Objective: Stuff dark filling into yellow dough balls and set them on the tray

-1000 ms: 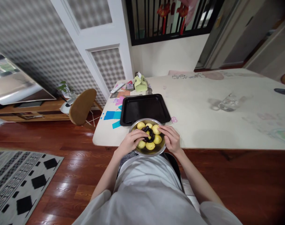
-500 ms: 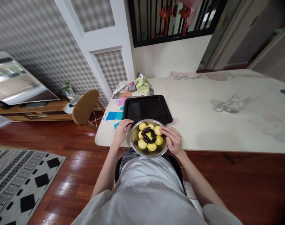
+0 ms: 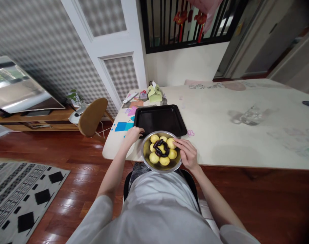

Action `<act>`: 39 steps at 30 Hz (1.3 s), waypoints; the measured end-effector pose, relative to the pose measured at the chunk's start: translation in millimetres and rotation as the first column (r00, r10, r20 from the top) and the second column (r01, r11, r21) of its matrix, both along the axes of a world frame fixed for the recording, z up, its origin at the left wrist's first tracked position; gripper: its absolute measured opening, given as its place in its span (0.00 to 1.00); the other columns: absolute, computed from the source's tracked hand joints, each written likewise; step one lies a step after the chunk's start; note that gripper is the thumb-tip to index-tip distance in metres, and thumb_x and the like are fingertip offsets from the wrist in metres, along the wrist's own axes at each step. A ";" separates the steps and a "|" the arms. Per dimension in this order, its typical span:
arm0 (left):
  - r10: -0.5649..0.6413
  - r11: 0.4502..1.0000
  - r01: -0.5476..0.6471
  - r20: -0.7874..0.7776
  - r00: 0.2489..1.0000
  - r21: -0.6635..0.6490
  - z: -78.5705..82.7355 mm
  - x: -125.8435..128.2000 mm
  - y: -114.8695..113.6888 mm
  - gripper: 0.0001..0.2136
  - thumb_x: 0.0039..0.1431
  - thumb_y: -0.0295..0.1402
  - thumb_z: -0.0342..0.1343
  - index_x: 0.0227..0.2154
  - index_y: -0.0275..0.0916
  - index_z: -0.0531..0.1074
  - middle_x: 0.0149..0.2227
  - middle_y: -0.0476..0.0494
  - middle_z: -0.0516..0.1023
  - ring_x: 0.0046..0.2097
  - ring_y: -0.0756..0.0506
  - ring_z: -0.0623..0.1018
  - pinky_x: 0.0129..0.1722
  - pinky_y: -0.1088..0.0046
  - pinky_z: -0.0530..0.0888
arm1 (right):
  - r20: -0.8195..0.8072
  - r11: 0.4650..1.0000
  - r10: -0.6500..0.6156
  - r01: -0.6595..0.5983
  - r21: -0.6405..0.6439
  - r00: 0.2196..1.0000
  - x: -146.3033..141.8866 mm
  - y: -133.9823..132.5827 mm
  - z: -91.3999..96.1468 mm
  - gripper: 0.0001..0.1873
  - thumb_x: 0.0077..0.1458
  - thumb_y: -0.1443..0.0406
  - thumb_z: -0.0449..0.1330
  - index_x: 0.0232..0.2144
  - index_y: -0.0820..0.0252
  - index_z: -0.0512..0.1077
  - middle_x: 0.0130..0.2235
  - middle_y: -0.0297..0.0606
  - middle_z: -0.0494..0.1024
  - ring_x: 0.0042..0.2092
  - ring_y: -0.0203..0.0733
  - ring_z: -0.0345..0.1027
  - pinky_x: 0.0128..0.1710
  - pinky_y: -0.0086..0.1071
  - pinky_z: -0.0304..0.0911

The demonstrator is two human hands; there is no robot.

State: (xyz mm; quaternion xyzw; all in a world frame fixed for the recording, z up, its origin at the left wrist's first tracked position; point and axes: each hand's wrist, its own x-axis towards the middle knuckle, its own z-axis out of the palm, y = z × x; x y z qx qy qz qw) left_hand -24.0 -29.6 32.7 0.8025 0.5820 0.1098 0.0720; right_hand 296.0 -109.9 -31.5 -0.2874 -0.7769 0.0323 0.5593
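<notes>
A metal bowl [image 3: 148,162] sits at the table's near edge, holding several yellow round fruits [image 3: 154,157] and a ring of dark purple pieces [image 3: 161,148]. My right hand [image 3: 188,154] rests on the bowl's right rim, fingers curled, tips touching a yellow fruit [image 3: 171,142]. My left hand [image 3: 134,134] lies on the near left corner of a black baking tray [image 3: 159,118] just behind the bowl, fingers closed over its edge.
The pale table [image 3: 220,135] also carries blue paper pieces [image 3: 122,126], a yellow-green box [image 3: 154,93], a remote [image 3: 129,97] and a clear glass object [image 3: 248,116]. A wooden chair [image 3: 92,116] stands left of the table; a patterned rug [image 3: 22,196] lies on the wood floor.
My left hand left the bowl's contents and moved up-left to the tray's near corner. My right hand stayed at the bowl's right rim.
</notes>
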 end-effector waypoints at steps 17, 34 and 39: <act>-0.420 0.878 0.275 0.359 0.833 0.391 19.9 68.6 -101.0 0.07 0.72 0.30 0.56 0.48 0.41 0.77 0.48 0.41 0.81 0.49 0.43 0.82 0.51 0.65 0.81 | 0.005 1.000 -0.002 0.002 -0.024 1.000 0.9 -0.5 0.5 0.23 0.70 0.65 0.49 0.58 0.55 0.78 0.55 0.46 0.82 0.54 0.52 0.77 0.54 0.52 0.74; -0.260 0.891 0.066 0.387 0.885 0.449 -13.8 101.1 -105.7 0.10 0.73 0.39 0.56 0.48 0.42 0.78 0.43 0.39 0.82 0.47 0.39 0.81 0.52 0.57 0.80 | 0.025 0.999 -0.025 0.026 -0.041 0.999 0.2 -0.5 0.2 0.23 0.70 0.63 0.48 0.56 0.56 0.79 0.54 0.47 0.83 0.54 0.52 0.77 0.54 0.52 0.74; -0.211 0.878 -0.044 0.467 0.859 0.477 -4.1 87.0 -112.9 0.07 0.72 0.36 0.58 0.47 0.42 0.78 0.43 0.41 0.82 0.47 0.41 0.80 0.52 0.60 0.79 | 0.022 0.999 -0.022 0.023 -0.025 1.000 0.3 -0.8 1.1 0.22 0.71 0.64 0.48 0.56 0.56 0.78 0.55 0.47 0.83 0.55 0.52 0.77 0.54 0.52 0.74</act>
